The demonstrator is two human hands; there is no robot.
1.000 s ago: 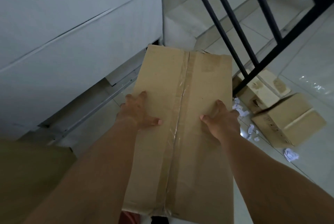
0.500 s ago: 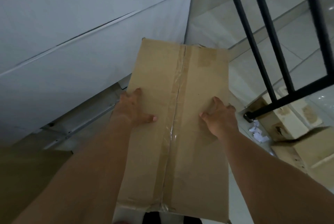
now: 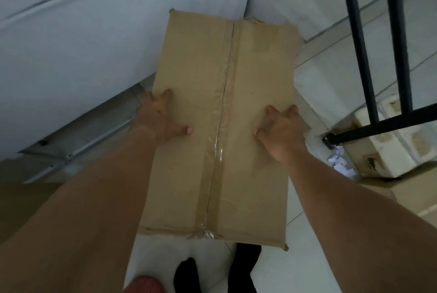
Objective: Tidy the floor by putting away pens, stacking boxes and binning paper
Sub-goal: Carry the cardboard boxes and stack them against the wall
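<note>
A long brown cardboard box (image 3: 220, 79) with clear tape down its middle fills the centre of the view, held above the floor. My left hand (image 3: 160, 117) grips its left edge, thumb on top. My right hand (image 3: 282, 130) grips its right edge the same way. At the right, more cardboard boxes (image 3: 378, 150) lie on the tiled floor under a black railing. Crumpled white paper scraps (image 3: 340, 162) lie beside them. No pens are visible.
A pale wall (image 3: 71, 44) with a metal rail at its foot runs along the left. The black railing (image 3: 359, 56) stands at the right. Another brown box edge (image 3: 14, 198) shows at lower left. My feet and a pink object (image 3: 144, 284) are below.
The view has swung left and up, so the floor boxes and paper slid toward the right edge. Both hands keep the same grip on the long box.
</note>
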